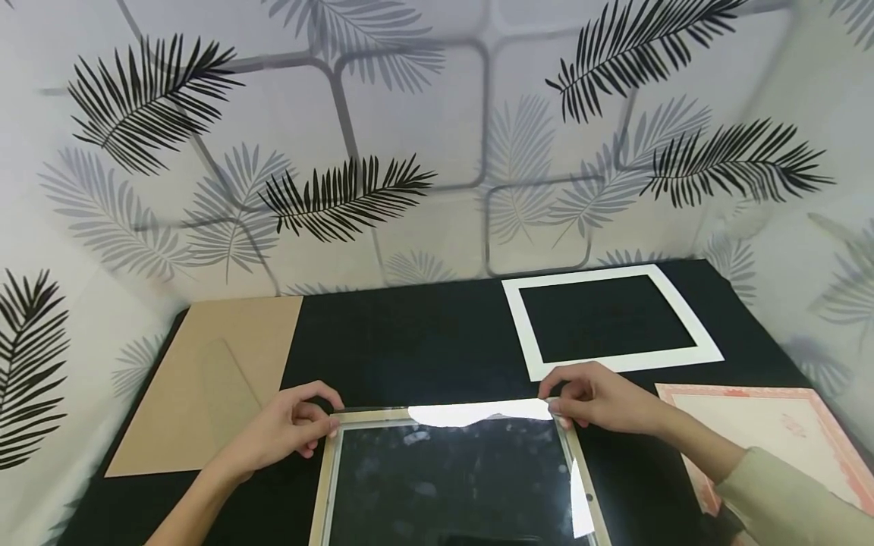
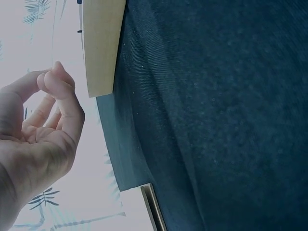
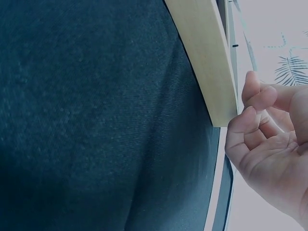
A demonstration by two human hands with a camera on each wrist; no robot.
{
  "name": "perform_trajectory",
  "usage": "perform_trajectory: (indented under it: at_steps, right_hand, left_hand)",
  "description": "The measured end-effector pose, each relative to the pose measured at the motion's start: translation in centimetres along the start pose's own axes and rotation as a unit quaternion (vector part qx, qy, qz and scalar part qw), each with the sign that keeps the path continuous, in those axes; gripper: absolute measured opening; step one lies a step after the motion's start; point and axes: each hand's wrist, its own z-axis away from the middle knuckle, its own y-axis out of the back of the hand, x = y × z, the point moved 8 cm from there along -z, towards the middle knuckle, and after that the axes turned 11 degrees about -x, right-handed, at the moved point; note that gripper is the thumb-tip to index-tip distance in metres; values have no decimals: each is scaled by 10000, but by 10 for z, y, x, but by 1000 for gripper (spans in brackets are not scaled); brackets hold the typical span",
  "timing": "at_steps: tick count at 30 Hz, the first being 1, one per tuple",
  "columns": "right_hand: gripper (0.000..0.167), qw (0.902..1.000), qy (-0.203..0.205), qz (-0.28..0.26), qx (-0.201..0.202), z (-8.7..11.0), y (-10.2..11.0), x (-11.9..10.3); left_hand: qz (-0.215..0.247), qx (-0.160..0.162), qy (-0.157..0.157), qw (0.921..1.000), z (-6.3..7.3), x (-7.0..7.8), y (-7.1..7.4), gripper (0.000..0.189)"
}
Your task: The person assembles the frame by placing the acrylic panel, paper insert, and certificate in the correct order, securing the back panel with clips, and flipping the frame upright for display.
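A pale wooden picture frame [image 1: 598,500] lies on the black cloth at the near middle, its near side cut off by the head view. Over it is a clear, glossy sheet [image 1: 478,412] with bright glare along its far edge and right side. My left hand [image 1: 283,428] pinches the sheet's far left corner between thumb and index finger. At the far right corner, my right hand [image 1: 604,400] pinches the sheet the same way. Both wrist views show the hands just above the wooden rail [image 2: 102,48], fingertips together. Whether the sheet touches the frame I cannot tell.
A brown board [image 1: 171,379] lies at the left. At the back right is a white mat [image 1: 531,326] with a rectangular opening. Beside my right forearm lies a sheet of paper with a pink border [image 1: 758,432]. A leaf-patterned curtain [image 1: 437,136] hangs behind the table.
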Motion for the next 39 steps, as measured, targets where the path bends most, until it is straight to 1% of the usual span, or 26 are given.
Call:
perform_trajectory:
  at_steps: [6, 12, 14, 16, 18, 21, 25, 29, 32, 35, 39]
  right_hand:
    - [16, 9999, -63, 47, 93, 0, 0, 0]
    - [15, 9999, -56, -95, -43, 0, -5, 0]
    - [15, 9999, -33, -97, -84, 0, -7, 0]
    - [15, 9999, -17, -85, -106, 0, -8, 0]
    - [15, 9999, 5, -38, -99, 1, -9, -1]
    - [16, 9998, 4, 210, -29, 2, -9, -2]
    - [19, 9979, -67, 643, 96, 5, -9, -3]
    - [20, 9944, -114, 1031, 204, 8, -8, -7]
    - [20, 9918, -96, 1247, 265, 10, -8, -9]
    - [21, 9903, 18, 1363, 285, 11, -9, -12]
    - [22, 9900, 88, 1385, 248, 11, -10, -12]
  left_hand:
    - [55, -38, -30, 10000, 2, 0, -1, 19]
    - [131, -104, 132, 9998, 4, -3, -3, 20]
    - [107, -125, 146, 9998, 5, -3, -3, 19]
    - [65, -161, 92, 9998, 5, -3, -4, 19]
    - [12, -199, 15, 9998, 5, -3, -5, 19]
    - [-62, -236, -114, 9996, 5, -2, -6, 18]
    - [-337, -194, -453, 9982, 4, 2, -5, 16]
    - [-751, -72, -887, 9932, 6, 9, -4, 16]
    - [-1104, 56, -1028, 9885, 7, 10, -4, 16]
    - [-1365, 155, -945, 9860, 7, 8, -3, 17]
    - [-1333, 97, -597, 9892, 6, 1, -4, 19]
